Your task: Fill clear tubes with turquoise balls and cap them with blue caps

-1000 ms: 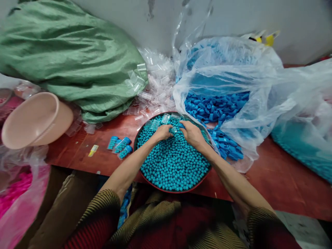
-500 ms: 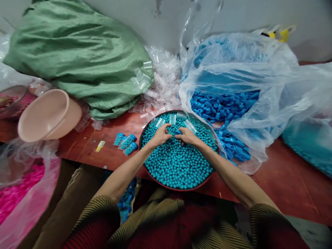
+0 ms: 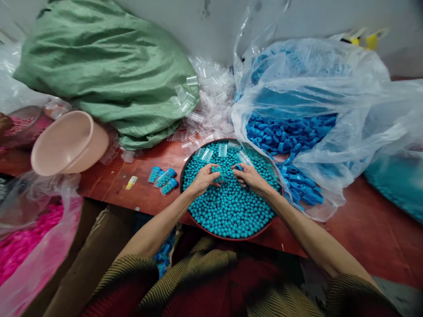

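A round dark tray with a red rim (image 3: 231,238) is full of teal beads (image 3: 228,211). Over its left half, my left hand (image 3: 204,179) pinches a small clear container (image 3: 216,169) that appears to hold teal beads. My right hand (image 3: 251,178) grips a blue cap (image 3: 238,167) between thumb and fingers, a short gap away from the container. Several clear empty containers (image 3: 222,150) lie on the beads near the tray's far edge. Left of the tray, capped containers of beads (image 3: 169,186) rest on the red table (image 3: 112,187).
A green sack (image 3: 109,75) and a heap of clear containers (image 3: 214,101) stand behind the tray. Blue caps (image 3: 294,132) spill from a plastic bag (image 3: 360,119) at right. A pink basin (image 3: 66,145) sits left, near another person's hand (image 3: 4,124). Pink pieces (image 3: 33,237) fill a lower bag.
My hands have moved apart, the right one rightward with the blue cap. The container in my left hand now shows. The whole view has shifted slightly.
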`<state>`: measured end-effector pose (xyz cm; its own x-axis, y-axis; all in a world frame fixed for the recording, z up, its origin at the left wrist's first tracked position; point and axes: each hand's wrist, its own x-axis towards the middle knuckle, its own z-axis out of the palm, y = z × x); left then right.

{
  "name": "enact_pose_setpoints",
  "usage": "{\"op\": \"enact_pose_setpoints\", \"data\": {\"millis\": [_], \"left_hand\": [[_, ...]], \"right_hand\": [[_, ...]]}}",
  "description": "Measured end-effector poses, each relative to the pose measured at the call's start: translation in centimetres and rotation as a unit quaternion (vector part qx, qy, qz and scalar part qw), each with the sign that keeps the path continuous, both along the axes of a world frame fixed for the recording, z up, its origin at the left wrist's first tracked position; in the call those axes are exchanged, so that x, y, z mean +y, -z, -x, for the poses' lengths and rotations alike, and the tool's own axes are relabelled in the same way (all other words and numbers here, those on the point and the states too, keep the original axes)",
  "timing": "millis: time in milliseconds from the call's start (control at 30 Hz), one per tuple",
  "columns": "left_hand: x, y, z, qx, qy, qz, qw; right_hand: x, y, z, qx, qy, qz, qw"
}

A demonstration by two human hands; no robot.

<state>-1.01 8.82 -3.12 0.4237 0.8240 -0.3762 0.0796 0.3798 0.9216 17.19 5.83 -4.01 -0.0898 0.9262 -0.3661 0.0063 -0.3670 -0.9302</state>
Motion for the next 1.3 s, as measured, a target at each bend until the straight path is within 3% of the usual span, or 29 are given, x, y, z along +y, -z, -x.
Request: {"op": "enact_pose_setpoints", "data": {"millis": [133, 200, 267, 433, 533, 633, 733, 833, 933, 1000, 1100, 1300], "left_hand": [[-0.2, -0.2, 0.2, 0.146, 0.046, -0.204, 0.967], [-0.3, -0.2, 0.1, 0.17, 0.069, -0.25, 0.951], [-0.4, -0.1, -0.1, 0.164, 0.094, -0.231, 0.955], [-0.6, -0.1, -0.4, 0.097, 0.142, -0.117, 0.978], [-0.8, -0.6, -0.4, 0.068, 0.137, -0.093, 0.984], [-1.0, -1.0, -0.2, 0.075, 0.138, -0.077, 0.985], [-1.0, -1.0, 0.1, 0.098, 0.131, -0.096, 0.982], [-1.2, -0.6, -0.1, 0.086, 0.131, -0.112, 0.981], [-1.6, -0.4, -0.5, 0.056, 0.13, -0.112, 0.984], [-2.0, -0.4, -0.6, 0.041, 0.127, -0.109, 0.985], [-2.5, -0.5, -0.6, 0.017, 0.12, -0.098, 0.988], [-3.5, -0.8, -0.9, -0.023, 0.067, -0.087, 0.994]], "right_hand": [[-0.3, 0.2, -0.9, -0.123, -0.073, -0.116, 0.983], [-0.4, 0.4, -0.8, -0.168, -0.107, -0.155, 0.968], [-0.6, 0.6, -0.7, -0.236, -0.107, -0.197, 0.946], [-1.3, 0.2, -0.6, -0.391, -0.025, -0.325, 0.86], [-1.9, -0.8, -0.9, -0.393, -0.084, -0.346, 0.848], [-2.5, -1.5, -1.8, -0.426, -0.161, -0.295, 0.84], [-2.8, -1.8, -2.5, -0.435, -0.141, -0.255, 0.852], [-2.9, -1.9, -1.8, -0.352, -0.073, -0.263, 0.895], [-3.0, -2.0, -0.2, -0.247, -0.028, -0.223, 0.943], [-3.2, -2.0, 0.7, -0.21, 0.01, -0.202, 0.957], [-3.6, -2.0, 1.3, -0.211, 0.044, -0.204, 0.955], [-4.3, -1.9, 1.3, -0.255, 0.013, -0.29, 0.922]]}}
